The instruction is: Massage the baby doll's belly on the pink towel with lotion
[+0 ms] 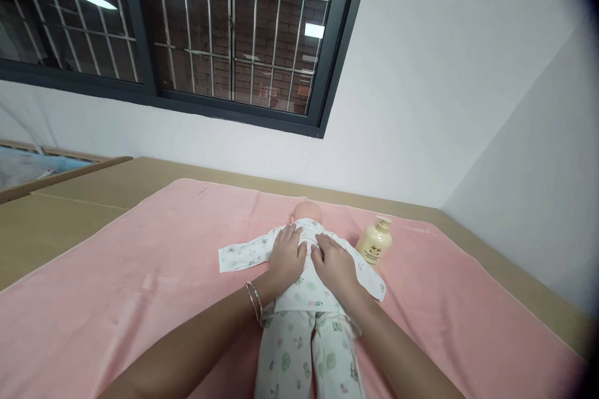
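A baby doll (309,287) in a white printed top and trousers lies stretched out on a pink blanket (187,230), its head at the far end and its sleeves spread to both sides. My left hand (286,257) rests flat on the upper left of the doll's top, fingers extended. On the upper right of the top lies my right hand (334,265), also flat with fingers stretched out. A small gap with printed cloth shows between the two hands. Bangles (254,300) circle my left wrist. The doll's face cannot be made out.
A pale yellow pump bottle (375,242) stands on the blanket beside the doll's right-side sleeve. The blanket covers a wooden surface (84,193) that meets a white wall (397,106). Above is a dark-framed window (238,31) with metal bars. Blue material (60,165) shows at the far left.
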`<state>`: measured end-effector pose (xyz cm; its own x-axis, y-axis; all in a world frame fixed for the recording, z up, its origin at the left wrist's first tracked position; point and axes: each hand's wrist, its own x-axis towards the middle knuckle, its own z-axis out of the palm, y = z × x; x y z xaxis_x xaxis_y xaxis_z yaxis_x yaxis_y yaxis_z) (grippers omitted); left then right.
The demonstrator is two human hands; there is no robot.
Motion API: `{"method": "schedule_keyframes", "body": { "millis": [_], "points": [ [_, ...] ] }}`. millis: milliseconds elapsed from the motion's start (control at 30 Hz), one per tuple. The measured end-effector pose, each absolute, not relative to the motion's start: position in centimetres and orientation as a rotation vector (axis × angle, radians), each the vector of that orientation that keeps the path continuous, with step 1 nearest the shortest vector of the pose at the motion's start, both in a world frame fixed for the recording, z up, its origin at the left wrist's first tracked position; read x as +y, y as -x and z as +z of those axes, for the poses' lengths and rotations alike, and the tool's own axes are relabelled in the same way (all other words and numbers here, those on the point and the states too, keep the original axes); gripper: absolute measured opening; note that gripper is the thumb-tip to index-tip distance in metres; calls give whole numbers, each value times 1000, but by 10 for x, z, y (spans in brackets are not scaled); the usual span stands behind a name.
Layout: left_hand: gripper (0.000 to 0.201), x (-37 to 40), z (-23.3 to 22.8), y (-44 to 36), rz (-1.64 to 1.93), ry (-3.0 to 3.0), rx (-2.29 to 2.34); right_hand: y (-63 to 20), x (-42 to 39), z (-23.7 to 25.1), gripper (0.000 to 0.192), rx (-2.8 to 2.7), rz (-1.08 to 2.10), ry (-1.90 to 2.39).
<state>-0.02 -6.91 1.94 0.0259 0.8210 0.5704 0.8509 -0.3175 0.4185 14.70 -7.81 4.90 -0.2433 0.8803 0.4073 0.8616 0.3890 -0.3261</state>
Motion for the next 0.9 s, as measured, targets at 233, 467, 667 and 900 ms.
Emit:
{"method": "schedule_keyframes", "body": {
  "millis": [233,467,667,900],
  "points": [
    [43,-70,20,-1,-1163,2235,-1820,-160,-55,37,55,-2174,215,1265],
    [42,-69,21,-1,-1159,2222,-1822,-160,-55,34,56,-2166,232,1246],
    [42,-70,21,0,-1184,2217,-1815,-160,-54,31,56,-2161,244,1245],
    [44,-68,20,1,-1186,2230,-1846,-151,-62,34,57,-2163,251,1383]
  ]
}}
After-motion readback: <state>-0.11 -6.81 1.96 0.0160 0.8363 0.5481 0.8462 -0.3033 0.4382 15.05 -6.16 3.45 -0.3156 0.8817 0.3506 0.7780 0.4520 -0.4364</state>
